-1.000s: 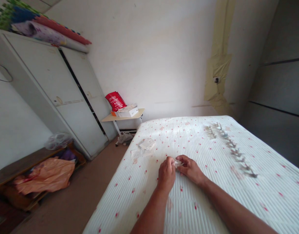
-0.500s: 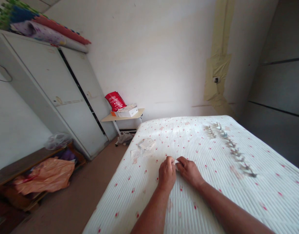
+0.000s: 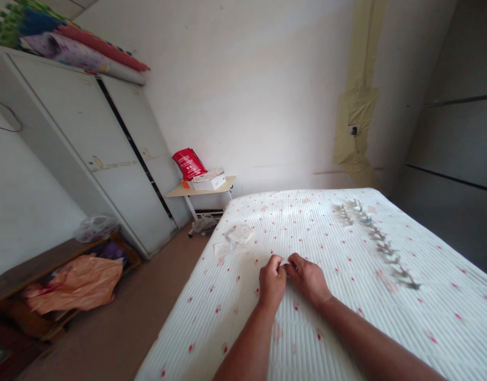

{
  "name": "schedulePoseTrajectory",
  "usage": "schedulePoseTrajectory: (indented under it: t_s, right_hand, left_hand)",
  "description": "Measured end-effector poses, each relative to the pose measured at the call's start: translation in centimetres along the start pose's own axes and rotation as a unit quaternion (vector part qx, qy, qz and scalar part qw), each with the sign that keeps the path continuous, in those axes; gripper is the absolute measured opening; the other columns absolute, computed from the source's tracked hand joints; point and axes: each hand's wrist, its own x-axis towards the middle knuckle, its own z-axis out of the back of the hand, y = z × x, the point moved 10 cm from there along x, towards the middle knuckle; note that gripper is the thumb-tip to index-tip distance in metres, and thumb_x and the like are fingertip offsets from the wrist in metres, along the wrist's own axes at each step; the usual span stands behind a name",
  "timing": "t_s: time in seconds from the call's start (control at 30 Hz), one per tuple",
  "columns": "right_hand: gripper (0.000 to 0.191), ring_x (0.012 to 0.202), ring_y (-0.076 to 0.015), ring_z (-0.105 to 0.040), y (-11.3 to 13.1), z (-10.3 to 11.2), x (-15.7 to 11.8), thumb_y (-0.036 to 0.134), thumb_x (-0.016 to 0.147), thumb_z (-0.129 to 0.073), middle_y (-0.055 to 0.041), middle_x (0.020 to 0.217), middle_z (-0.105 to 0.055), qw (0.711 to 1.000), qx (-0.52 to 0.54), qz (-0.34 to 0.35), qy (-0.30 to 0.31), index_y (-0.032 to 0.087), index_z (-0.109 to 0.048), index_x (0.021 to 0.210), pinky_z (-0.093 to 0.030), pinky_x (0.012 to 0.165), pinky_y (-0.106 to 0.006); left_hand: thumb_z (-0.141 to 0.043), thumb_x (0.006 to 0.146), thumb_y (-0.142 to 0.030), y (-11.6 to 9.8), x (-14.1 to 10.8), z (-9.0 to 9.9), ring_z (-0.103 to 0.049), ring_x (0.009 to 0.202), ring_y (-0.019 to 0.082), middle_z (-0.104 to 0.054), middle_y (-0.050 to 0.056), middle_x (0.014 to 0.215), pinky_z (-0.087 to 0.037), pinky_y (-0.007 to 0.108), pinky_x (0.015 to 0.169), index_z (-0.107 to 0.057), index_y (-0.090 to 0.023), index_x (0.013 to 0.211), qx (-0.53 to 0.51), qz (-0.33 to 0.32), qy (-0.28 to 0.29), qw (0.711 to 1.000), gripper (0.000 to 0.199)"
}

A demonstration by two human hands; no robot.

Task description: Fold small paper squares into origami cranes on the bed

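Over the middle of a white quilted mattress [image 3: 338, 328] with small red marks, my two hands meet. My left hand [image 3: 272, 280] and my right hand [image 3: 309, 278] both pinch a small piece of white paper [image 3: 285, 262], of which only a bit shows between the fingertips. Its folds are hidden by my fingers. Beyond my left hand lies a small stack of printed paper pieces [image 3: 239, 235]. To the right, several small folded paper figures [image 3: 384, 247] stand in a long row, with a shorter row beside its far end.
A small table [image 3: 180, 191] behind the mattress bears a red bag [image 3: 189, 163] and a white box [image 3: 211, 183]. At left stands a grey cabinet [image 3: 72, 111] with rolled mats [image 3: 84, 55] on top. Below it, an orange plastic bag [image 3: 74, 283] lies on a low wooden shelf.
My fingers have shifted slightly around the paper, and its visible bit looks different. The view has moved a little; the stack and the rows stay in place.
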Motion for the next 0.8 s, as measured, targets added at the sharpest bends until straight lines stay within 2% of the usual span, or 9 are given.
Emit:
schedulePoseTrajectory:
  t_s: [0.17,0.4,0.57,0.67,0.8]
  right_hand:
    - [0.016,0.062,-0.0124,-0.054,0.8,1.0,-0.1,0.027,0.082,-0.041,-0.0023,0.078,-0.059,0.998,0.033,0.039,-0.029,0.02,-0.056,0.078,-0.032,0.054,-0.022]
    - [0.015,0.068,-0.0132,-0.053,1.6,1.8,-0.2,0.026,0.081,-0.044,-0.0033,0.079,-0.055,0.99,0.093,0.091,-0.045,0.02,-0.057,0.077,-0.04,0.061,-0.023]
    - [0.023,0.07,-0.0139,-0.054,2.5,1.7,-0.4,0.024,0.086,-0.038,-0.0053,0.078,-0.057,0.989,0.05,0.131,-0.036,0.02,-0.059,0.075,-0.04,0.062,-0.023]
    - [0.024,0.068,-0.0141,-0.055,2.3,1.2,-0.3,0.025,0.086,-0.039,-0.0051,0.079,-0.057,0.991,0.041,0.126,-0.024,0.019,-0.06,0.077,-0.039,0.061,-0.023]
    - [0.017,0.067,-0.0147,-0.055,0.8,1.0,0.1,0.029,0.082,-0.045,-0.0038,0.077,-0.058,0.99,0.12,0.074,-0.025,0.02,-0.059,0.079,-0.04,0.061,-0.024]
  left_hand:
    - [-0.039,0.069,-0.009,0.0,0.1,0.0,-0.049,0.062,0.009,-0.052,-0.004,0.063,-0.038,0.017,0.06,-0.052,-0.018,0.07,-0.044,-0.002,-0.004,0.999,0.016]
    - [-0.042,0.07,-0.011,0.9,0.2,-0.5,-0.052,0.063,0.01,-0.057,-0.002,0.064,-0.039,0.017,0.058,-0.057,-0.017,0.07,-0.055,0.003,0.006,0.998,0.016]
    - [-0.043,0.068,-0.011,0.8,0.2,-0.5,-0.048,0.056,0.009,-0.053,-0.003,0.058,-0.037,0.017,0.053,-0.055,-0.016,0.066,-0.057,0.011,0.011,0.998,0.013]
    - [-0.042,0.068,-0.011,0.6,0.2,-0.3,-0.048,0.054,0.008,-0.054,-0.004,0.057,-0.037,0.017,0.053,-0.056,-0.016,0.066,-0.073,0.02,0.013,0.997,0.014]
    - [-0.043,0.068,-0.013,0.7,0.2,-0.1,-0.049,0.055,0.009,-0.056,-0.003,0.058,-0.037,0.017,0.053,-0.057,-0.015,0.067,-0.089,0.031,0.011,0.996,0.014]
